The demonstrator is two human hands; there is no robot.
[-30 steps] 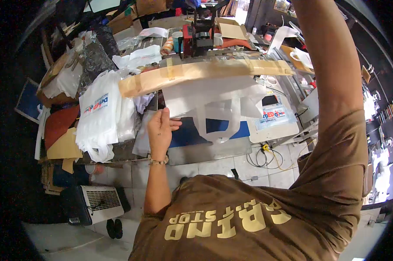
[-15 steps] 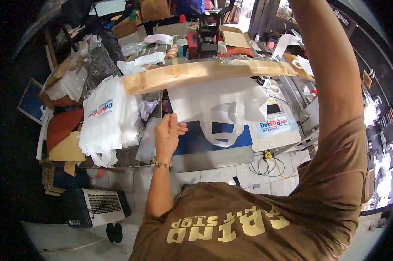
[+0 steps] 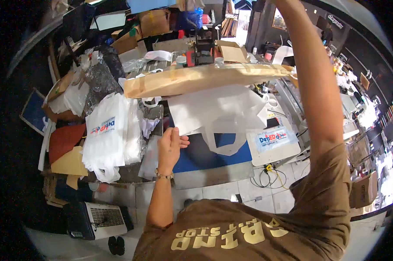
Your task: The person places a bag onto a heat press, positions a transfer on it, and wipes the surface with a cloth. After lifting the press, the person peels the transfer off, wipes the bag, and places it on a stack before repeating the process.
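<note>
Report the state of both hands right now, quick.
Left hand: closed, pinching a corner of the white bag.
Right hand: out of view above the top edge, cannot be told.

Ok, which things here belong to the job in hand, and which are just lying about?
Seem part of it:
- white bag, left hand at its near corner
- blue board beneath
- tan taped bar above
- perhaps the printed bags at left

Seem just lying about:
- black shoes on the floor
- yellow plug beside cables
- cardboard box at the back
</note>
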